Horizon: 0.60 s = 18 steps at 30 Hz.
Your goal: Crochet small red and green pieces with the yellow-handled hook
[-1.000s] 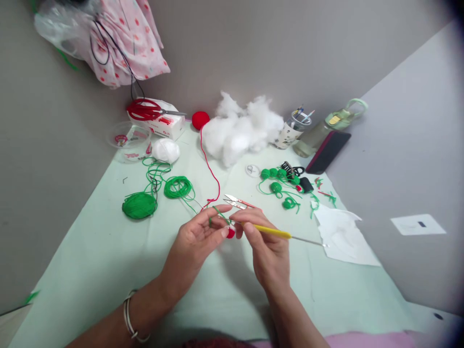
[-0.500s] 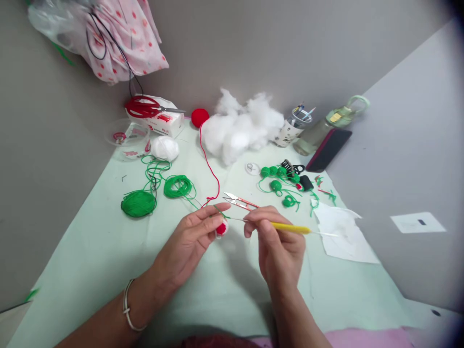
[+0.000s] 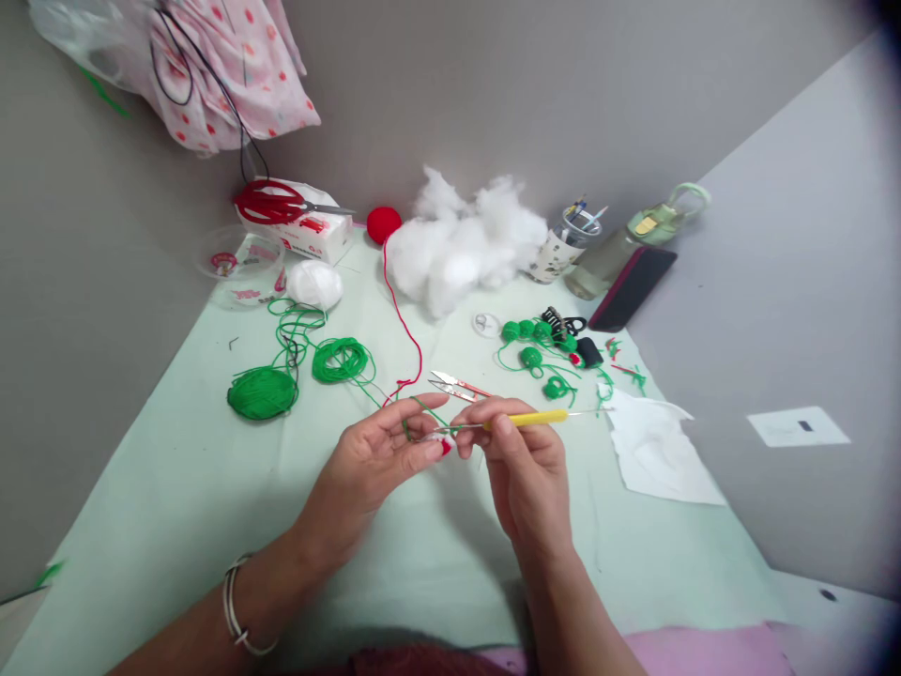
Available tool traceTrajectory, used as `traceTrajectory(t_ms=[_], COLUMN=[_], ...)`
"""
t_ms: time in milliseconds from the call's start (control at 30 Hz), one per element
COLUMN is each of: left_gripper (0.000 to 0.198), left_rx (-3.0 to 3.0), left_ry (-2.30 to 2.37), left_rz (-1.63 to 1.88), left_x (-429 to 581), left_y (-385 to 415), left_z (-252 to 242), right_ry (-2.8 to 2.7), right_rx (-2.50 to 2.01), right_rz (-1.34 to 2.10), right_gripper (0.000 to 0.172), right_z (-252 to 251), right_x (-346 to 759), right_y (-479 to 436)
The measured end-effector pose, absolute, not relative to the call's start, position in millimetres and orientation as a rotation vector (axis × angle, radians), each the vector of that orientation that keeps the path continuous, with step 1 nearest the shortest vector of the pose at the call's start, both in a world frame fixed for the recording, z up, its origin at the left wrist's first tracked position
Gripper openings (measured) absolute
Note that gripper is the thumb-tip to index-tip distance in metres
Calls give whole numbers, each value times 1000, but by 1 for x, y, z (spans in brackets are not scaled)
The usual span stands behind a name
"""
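Between the thumb and fingers of my left hand is a small red and white crochet piece, partly covered by the fingertips. Green yarn runs over my left index finger to it. My right hand grips a crochet hook by its yellow handle. The hook's thin metal shaft points left and meets the green yarn at the piece. Just beyond the fingers lie thread snips with orange-red handles, partly hidden by my right hand.
A green yarn ball and a loose green coil lie left. Behind are white yarn, a red ball, white stuffing and red scissors on a box. Green crocheted balls, a phone and torn paper are right.
My right hand has moved left, bringing the hook across the crochet piece. My left fingers have shifted, with the green yarn now stretched over the index finger. The whole view has shifted slightly.
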State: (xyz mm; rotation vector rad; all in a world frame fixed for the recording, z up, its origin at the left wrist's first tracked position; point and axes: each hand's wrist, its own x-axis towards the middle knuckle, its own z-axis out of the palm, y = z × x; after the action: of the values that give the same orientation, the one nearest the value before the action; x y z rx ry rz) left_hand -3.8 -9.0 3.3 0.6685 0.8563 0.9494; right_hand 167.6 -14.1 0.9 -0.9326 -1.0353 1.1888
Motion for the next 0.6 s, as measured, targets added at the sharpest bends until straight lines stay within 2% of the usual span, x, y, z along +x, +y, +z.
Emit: traceTrajectory(t_ms=[267, 433, 600], left_gripper=[31, 34, 26], left_rx=[696, 714, 760], left_ry=[876, 916, 971], left_rz=[971, 989, 993], left_x=[-5, -6, -6], left_y=[-8, -9, -9], left_z=[6, 6, 9], right_ry=[-1147, -1298, -1425], right_rx=[-886, -930, -975], right_rz=[1119, 933, 764], right_gripper=[22, 22, 22], right_z=[3, 2, 4], right_x=[168, 168, 166], right_y=[-17, -22, -24])
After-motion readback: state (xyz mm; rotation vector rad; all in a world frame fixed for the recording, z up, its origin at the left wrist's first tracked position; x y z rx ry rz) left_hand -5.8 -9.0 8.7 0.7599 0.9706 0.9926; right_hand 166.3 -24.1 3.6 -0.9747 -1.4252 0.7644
